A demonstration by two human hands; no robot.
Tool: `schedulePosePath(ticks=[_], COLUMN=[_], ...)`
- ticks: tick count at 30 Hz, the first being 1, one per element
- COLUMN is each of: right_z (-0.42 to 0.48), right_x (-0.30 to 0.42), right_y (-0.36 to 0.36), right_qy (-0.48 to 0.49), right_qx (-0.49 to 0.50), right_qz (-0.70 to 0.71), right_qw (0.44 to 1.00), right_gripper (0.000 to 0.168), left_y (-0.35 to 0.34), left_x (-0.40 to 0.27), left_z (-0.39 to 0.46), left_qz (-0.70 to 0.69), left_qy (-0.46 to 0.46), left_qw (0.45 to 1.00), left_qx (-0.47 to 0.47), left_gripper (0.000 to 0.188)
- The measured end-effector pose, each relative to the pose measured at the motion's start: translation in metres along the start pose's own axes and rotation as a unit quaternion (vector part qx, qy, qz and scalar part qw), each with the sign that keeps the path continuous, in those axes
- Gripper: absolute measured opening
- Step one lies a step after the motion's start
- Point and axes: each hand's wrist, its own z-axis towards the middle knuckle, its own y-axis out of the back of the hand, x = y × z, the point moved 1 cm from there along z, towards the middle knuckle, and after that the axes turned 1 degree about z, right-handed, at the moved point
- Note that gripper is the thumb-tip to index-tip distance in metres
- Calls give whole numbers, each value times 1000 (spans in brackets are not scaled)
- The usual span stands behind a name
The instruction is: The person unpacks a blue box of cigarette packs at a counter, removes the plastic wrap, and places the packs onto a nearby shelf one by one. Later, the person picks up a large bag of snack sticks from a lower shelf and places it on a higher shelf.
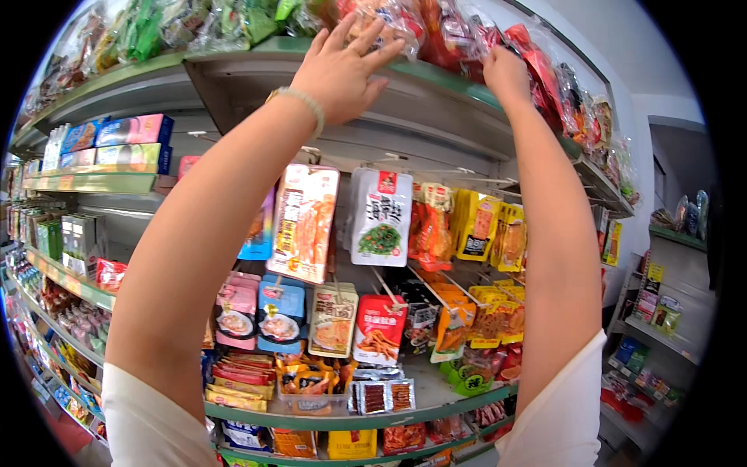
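Both arms reach up to the top shelf (437, 79), which is lined with plastic bags of packaged goods. My left hand (344, 73), with a pale bead bracelet (303, 105) at the wrist, has its fingers spread against a clear bag with orange and red print (388, 26). My right hand (506, 73) is closed at a red plastic bag (528, 49); its fingertips are hidden, so how firmly it grips is unclear. Between the forearms, below, hang a white snack pouch with a green seaweed picture (382, 219) and a pinkish snack pouch (306, 222).
Metal display hooks (391, 295) stick out under the top shelf, holding many snack pouches. Boxes (131, 129) and packets stand on curved shelves at the left. A lower shelf edge (373, 421) runs across the front. Another shelf unit (659, 333) stands at the far right.
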Motion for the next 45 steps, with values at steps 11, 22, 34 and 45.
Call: schedulePosePath(ticks=[11,22,34,45], right_z=[-16,-116,-365,-615], right_x=[39,50,-85,-108], right_y=[169,135,301,413], right_qy=[94,99,-379,-774], right_qx=[72,-133,54,296], right_qz=[134,352,501,489], right_qw=[984,921,777,272], right_gripper=[76,40,48,50], left_y=[-49,-34,169,388], left_x=[-24,-108,-266,-446], left_z=[19,15,-130,-341], left_qz=[-22,-446,-509,-693], left_qy=[108,221,203,653], left_qw=[993,865,836,92], left_qx=[34,-63,34,290], left_gripper=[53,52,82,59])
